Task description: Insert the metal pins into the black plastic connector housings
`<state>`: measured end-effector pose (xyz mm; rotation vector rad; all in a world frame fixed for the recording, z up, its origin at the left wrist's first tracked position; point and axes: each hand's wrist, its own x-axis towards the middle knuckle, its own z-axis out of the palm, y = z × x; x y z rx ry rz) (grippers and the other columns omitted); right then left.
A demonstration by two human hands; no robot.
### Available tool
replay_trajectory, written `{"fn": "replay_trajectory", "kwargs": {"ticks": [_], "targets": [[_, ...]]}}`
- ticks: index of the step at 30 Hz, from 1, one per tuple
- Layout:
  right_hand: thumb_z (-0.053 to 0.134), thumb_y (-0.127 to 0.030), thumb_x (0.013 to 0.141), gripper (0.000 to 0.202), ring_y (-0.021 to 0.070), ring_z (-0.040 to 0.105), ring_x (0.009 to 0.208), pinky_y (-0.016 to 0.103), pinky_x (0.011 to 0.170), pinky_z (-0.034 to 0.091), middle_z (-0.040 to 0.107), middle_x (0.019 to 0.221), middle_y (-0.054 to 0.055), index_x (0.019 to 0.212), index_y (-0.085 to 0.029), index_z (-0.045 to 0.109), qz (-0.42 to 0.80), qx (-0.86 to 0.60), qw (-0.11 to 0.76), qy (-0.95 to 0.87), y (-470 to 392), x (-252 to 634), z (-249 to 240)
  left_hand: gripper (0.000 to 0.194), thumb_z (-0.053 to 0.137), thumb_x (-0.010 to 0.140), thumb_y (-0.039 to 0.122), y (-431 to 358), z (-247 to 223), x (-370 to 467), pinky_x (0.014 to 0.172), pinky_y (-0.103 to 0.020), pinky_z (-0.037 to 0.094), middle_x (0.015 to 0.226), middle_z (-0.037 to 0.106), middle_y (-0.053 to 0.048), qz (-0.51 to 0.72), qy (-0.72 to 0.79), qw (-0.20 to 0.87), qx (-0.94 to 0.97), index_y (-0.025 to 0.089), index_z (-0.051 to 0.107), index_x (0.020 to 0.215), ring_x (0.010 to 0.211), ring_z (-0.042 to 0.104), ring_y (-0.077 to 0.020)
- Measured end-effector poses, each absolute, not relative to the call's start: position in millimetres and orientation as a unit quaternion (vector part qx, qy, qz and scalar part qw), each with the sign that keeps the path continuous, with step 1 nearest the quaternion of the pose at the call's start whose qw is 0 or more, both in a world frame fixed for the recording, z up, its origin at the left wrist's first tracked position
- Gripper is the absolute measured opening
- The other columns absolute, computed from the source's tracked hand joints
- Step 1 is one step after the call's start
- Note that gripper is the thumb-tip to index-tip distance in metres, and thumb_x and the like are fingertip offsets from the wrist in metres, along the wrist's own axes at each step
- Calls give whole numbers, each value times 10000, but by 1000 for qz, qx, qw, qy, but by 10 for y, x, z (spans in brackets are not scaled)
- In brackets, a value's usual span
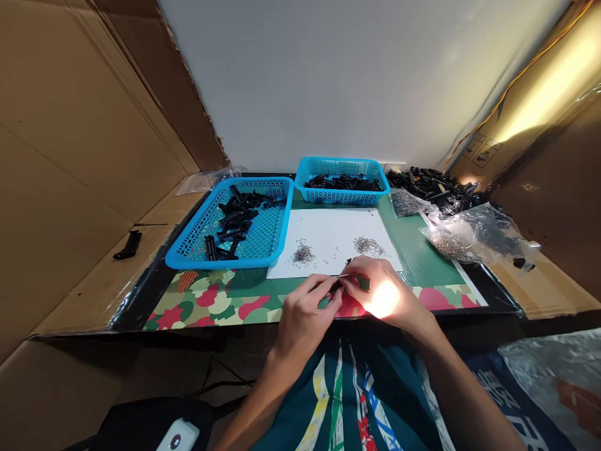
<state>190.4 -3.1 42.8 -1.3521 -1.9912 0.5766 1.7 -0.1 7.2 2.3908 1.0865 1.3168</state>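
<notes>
My left hand (pixel 307 308) is closed at the table's front edge, with thumb and fingers pinching a small black plastic part (pixel 336 286). Right beside it, my right hand (pixel 378 287) is closed too, its fingertips meeting the left ones at that part. A thin, shiny metal tool (pixel 351 274) runs along the right fingers; its exact kind is too small to tell. Just beyond the hands, a white sheet (pixel 328 232) carries a dark pile of tiny metal pieces (pixel 303 252) on the left and a lighter pile of tiny metal springs or clips (pixel 367 245) on the right.
A blue basket (pixel 282 247) with black plastic parts stands left; a second blue basket (pixel 341 198) stands behind the sheet. Black parts (pixel 436 188) and plastic bags of small metal pieces (pixel 451 241) lie right. One black part (pixel 128 245) lies far left. Cardboard walls (pixel 70 125) flank the table.
</notes>
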Motion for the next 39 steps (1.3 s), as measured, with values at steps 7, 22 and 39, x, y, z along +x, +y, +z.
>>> {"fn": "replay_trajectory", "kwargs": {"ticks": [7, 22, 39], "targets": [[597, -162, 882, 160, 201, 713, 731, 282, 667, 503, 780, 795, 30, 843, -202, 746, 319, -547, 347, -692, -36, 1875, 365, 178, 681, 936, 81, -16, 58, 10, 756, -293, 619, 972, 774, -64, 444, 375, 121, 805, 166, 777, 1060, 836, 754, -191], [625, -217, 833, 123, 156, 576, 637, 256, 578, 433, 621, 665, -25, 716, -212, 588, 386, -546, 430, -607, -83, 1803, 170, 207, 709, 924, 71, -26, 13, 14, 784, -285, 611, 994, 772, -54, 450, 381, 134, 796, 160, 773, 1100, 873, 755, -185], [583, -144, 848, 137, 158, 628, 671, 251, 608, 451, 702, 712, -8, 769, -191, 685, 353, -536, 337, -689, -53, 1923, 312, 174, 690, 950, 97, -37, 19, 16, 790, -291, 633, 998, 776, -64, 444, 374, 122, 805, 167, 765, 1090, 879, 763, -191]]}}
